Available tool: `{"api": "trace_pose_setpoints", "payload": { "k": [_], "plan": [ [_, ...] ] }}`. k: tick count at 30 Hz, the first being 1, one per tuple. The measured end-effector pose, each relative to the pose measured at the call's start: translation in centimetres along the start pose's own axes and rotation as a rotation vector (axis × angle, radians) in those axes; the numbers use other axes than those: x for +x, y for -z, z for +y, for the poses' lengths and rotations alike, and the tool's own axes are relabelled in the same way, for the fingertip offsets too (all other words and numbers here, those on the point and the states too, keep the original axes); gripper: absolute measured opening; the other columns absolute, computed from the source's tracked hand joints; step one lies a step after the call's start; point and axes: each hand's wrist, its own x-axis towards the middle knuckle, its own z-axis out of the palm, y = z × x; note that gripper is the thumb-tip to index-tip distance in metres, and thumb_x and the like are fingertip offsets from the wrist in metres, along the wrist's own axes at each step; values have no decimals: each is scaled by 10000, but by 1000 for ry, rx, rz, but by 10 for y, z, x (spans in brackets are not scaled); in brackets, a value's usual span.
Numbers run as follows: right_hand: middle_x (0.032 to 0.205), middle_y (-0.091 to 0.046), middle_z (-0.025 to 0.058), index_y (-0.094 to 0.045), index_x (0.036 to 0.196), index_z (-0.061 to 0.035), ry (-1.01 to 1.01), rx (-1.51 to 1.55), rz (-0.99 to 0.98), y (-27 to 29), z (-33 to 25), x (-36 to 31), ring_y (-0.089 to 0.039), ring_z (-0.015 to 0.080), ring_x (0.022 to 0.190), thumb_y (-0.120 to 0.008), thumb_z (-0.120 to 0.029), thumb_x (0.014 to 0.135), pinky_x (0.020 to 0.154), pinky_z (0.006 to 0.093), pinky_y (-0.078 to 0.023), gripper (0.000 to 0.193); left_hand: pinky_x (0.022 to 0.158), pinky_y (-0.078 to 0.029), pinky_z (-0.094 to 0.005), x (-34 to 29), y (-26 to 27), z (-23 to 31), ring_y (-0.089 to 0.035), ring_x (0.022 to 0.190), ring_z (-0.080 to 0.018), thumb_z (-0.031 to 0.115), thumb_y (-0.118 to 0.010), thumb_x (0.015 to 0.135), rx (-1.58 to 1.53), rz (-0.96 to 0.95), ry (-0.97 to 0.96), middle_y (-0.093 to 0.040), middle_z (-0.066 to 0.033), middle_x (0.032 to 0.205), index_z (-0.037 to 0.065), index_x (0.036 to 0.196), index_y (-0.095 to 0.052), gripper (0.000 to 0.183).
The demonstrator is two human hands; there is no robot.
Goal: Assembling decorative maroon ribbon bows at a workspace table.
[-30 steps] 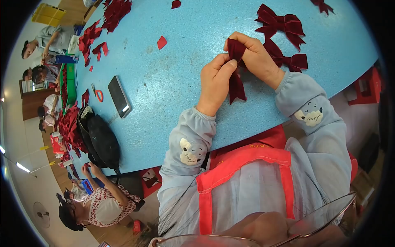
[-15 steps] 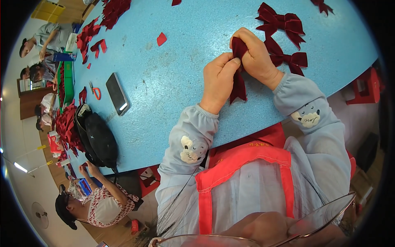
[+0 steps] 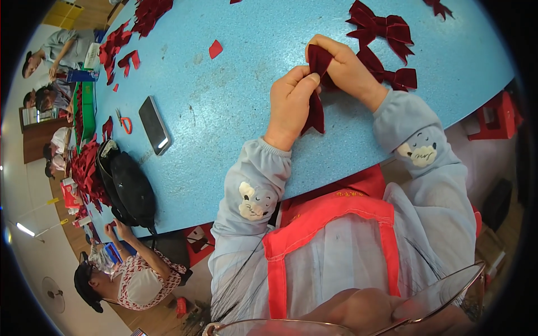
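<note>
My left hand (image 3: 290, 106) and my right hand (image 3: 346, 66) both pinch the dark red ribbon (image 3: 318, 58) over the blue table (image 3: 224, 117), near the red bows (image 3: 382, 27), maybe because soft cloth would flop if just one hand held it.

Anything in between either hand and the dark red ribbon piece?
Nothing visible: the left hand and right hand both grip the dark red ribbon piece directly. The nearest bow lies beside the right wrist, not between.
</note>
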Motion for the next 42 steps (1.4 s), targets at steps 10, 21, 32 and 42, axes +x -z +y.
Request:
{"api": "trace_pose_setpoints", "payload": {
  "k": [10, 21, 32, 42],
  "plan": [
    [776, -534, 46, -515, 841, -7, 107, -87, 103, -3, 8, -4, -479, 123, 730, -447, -5, 819, 664, 248, -413, 72, 567, -401, -234, -5, -4, 4, -496, 618, -73, 159, -531, 864, 49, -36, 0, -572, -7, 681, -20, 841, -612, 198],
    [717, -591, 66, -574, 836, -21, -168, -25, -130, 10, -4, -2, -549, 184, 637, -478, -1, 806, 592, 270, -434, 103, 550, -394, -238, -1, 5, 6, -501, 599, -82, 153, -528, 863, -91, -33, 106, -554, -8, 648, 9, 777, -600, 183],
    [692, -595, 72, -577, 791, -34, 533, -815, 74, 7, -7, -6, -573, 313, 617, -586, 14, 733, 558, 344, -451, 76, 541, -384, -234, -15, 19, 23, -499, 587, -85, 146, -534, 842, 55, -197, 157, -560, -11, 646, 22, 770, -603, 159],
    [747, -623, 108, -622, 983, -74, 168, -86, -256, 4, 3, -5, -594, 317, 662, -560, 86, 694, 596, 366, -481, 336, 565, -365, -221, -3, 25, 4, -484, 604, -74, 157, -538, 870, 160, -168, 121, -547, 8, 657, 43, 809, -596, 142]
  ]
}}
